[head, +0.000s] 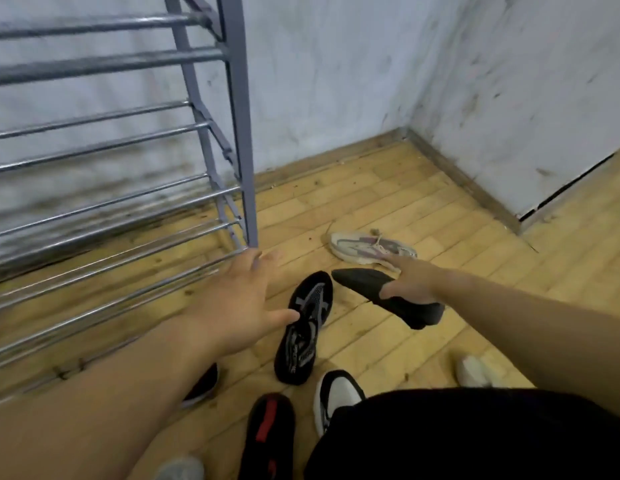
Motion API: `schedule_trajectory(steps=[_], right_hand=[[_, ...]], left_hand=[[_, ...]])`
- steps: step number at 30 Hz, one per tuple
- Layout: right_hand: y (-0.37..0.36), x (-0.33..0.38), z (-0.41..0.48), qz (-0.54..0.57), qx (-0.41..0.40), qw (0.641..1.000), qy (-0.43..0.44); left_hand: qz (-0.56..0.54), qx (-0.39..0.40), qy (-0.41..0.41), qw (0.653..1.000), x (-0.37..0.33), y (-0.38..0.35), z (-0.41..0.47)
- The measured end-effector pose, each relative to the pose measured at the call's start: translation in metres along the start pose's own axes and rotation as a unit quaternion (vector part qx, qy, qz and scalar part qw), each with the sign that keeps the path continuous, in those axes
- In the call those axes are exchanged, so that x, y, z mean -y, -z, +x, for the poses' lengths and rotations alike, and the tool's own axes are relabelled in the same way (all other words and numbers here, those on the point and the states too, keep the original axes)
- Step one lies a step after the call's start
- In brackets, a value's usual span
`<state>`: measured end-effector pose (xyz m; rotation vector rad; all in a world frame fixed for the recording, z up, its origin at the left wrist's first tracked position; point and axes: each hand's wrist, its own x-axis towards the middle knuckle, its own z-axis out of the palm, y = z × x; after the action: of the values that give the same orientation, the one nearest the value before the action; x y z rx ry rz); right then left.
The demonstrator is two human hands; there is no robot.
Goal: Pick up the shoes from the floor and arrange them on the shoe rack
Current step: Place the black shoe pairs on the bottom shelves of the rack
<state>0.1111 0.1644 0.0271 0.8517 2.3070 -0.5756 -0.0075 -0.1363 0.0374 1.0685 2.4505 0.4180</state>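
The likeliest slip is at the right hand. It holds the black pointed slip-on shoe across its middle, with the thumb on the near side and the fingers over the top. The forefinger is stretched out rather than wrapped, so the hold looks light. A quick swing left could let the shoe twist out and drop among the others.

The grey metal shoe rack has only thin chrome rails as shelves. A narrow shoe set down crooked could tip between them.

The left hand is spread wide and holds nothing. Its thumb is just beside the black knit sneaker with white pattern, which it could nudge.

The held shoe sticks out of the grip both ways, toe pointing left and far, heel near and right. Whether it has left the wooden plank floor I cannot tell. A white and lilac laced trainer lies just beyond the right hand's fingertips.
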Motion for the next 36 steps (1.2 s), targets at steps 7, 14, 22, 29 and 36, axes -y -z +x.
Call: schedule_trajectory(steps=[7, 14, 22, 29, 36], right_hand=[[0.084, 0.114, -0.164, 0.1, 0.127, 0.981, 0.103], [0.083, 0.187, -0.252, 0.236, 0.283, 0.889, 0.272], [0.032, 0.209, -0.271, 0.141, 0.086, 0.908, 0.386], [0.019, 0.232, -0.29, -0.051, -0.124, 0.869, 0.477], [0.009, 0.241, -0.265, -0.011, -0.171, 0.883, 0.436]], left_hand=[[0.045, -0.049, -0.076, 0.995, -0.024, 0.106, -0.129], [0.068, -0.13, -0.146, 0.978, -0.006, 0.173, -0.226], [-0.147, -0.168, -0.056, 0.973, 0.059, 0.18, -0.271], [-0.286, -0.141, 0.01, 0.948, 0.085, 0.189, -0.273], [-0.099, -0.033, 0.002, 0.994, 0.085, 0.178, -0.264]])
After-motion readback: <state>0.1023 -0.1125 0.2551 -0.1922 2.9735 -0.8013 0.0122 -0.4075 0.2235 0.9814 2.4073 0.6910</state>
